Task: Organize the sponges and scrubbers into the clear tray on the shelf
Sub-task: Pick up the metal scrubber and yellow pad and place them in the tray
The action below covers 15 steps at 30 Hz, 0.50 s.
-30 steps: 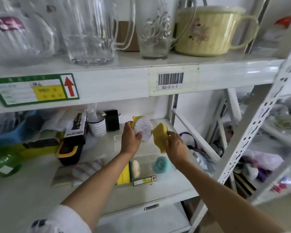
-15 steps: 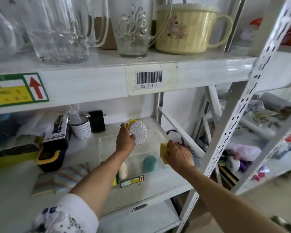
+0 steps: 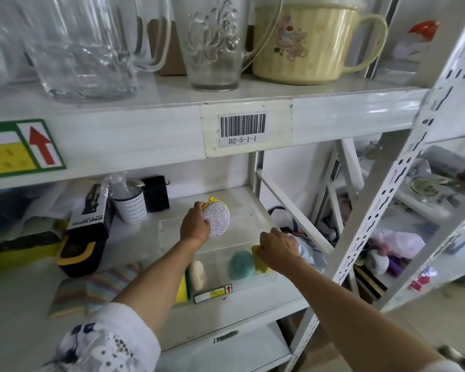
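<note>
Over the clear tray | left hand pinches silver scrubber, tray directly below | right hand apparently presses yellow sponge into right end

A white metal shelving unit fills the view, its boards glossy under bright, even light. A slotted white upright slants down the right side, with a diagonal brace behind it. The front edge of the upper board carries a barcode label reading D2-5-1-1 and a green-bordered tag with a red arrow. A plain white wall stands behind the lower level. Farther right, a second rack holds blurred clutter, and pale floor shows below.
</note>
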Available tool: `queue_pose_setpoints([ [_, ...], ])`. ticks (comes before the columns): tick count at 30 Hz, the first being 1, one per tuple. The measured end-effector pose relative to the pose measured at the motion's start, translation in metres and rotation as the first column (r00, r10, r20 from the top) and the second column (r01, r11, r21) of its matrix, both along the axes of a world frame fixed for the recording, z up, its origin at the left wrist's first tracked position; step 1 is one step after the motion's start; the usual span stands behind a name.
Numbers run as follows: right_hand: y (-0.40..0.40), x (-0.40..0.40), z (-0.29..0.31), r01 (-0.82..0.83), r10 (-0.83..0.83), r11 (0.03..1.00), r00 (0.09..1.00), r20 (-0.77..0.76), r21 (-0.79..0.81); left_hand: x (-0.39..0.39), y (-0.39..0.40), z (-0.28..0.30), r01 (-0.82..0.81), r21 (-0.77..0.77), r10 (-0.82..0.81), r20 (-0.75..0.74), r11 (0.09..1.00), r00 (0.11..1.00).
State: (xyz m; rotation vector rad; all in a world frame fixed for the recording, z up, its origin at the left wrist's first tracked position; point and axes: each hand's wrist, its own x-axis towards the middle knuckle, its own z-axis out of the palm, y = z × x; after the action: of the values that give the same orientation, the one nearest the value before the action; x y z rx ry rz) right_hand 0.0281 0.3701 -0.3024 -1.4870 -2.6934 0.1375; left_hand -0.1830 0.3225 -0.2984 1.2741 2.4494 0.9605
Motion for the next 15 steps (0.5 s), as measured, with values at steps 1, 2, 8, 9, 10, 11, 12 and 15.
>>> queue_pose_setpoints([
  [1,0.001,-0.001,0.000,0.003,-0.003,1.000,1.000,0.006,-0.009,-0.003,0.000,-0.001,0.005,-0.005,-0.005,-0.002,1.000,1.000],
  [2,0.003,-0.002,0.001,0.004,-0.004,1.000,1.000,0.005,-0.016,-0.006,0.000,-0.001,0.009,-0.012,-0.009,-0.002,1.000,1.000],
  [8,0.006,-0.014,0.002,0.032,-0.036,0.995,0.998,-0.045,-0.091,-0.020,0.002,0.001,0.043,-0.050,-0.043,-0.001,0.998,0.999],
  [9,0.006,-0.015,0.002,0.035,-0.040,0.995,0.998,-0.045,-0.097,-0.021,0.002,0.001,0.044,-0.055,-0.044,-0.004,0.997,0.999],
  [10,0.005,-0.016,0.003,0.034,-0.039,0.995,0.998,-0.046,-0.098,-0.022,0.002,0.001,0.040,-0.059,-0.041,-0.008,0.997,0.999],
  [11,0.005,-0.017,0.003,0.032,-0.036,0.995,0.998,-0.043,-0.092,-0.025,0.002,0.001,0.034,-0.061,-0.035,-0.013,0.998,0.999],
  [12,0.005,-0.018,0.003,0.027,-0.030,0.997,0.999,-0.038,-0.071,-0.027,0.001,0.001,0.025,-0.062,-0.027,-0.019,0.998,0.999],
  [15,0.007,-0.019,0.001,0.009,-0.009,0.999,1.000,-0.001,0.039,-0.035,-0.002,-0.001,0.002,-0.073,-0.004,-0.028,0.997,1.000],
])
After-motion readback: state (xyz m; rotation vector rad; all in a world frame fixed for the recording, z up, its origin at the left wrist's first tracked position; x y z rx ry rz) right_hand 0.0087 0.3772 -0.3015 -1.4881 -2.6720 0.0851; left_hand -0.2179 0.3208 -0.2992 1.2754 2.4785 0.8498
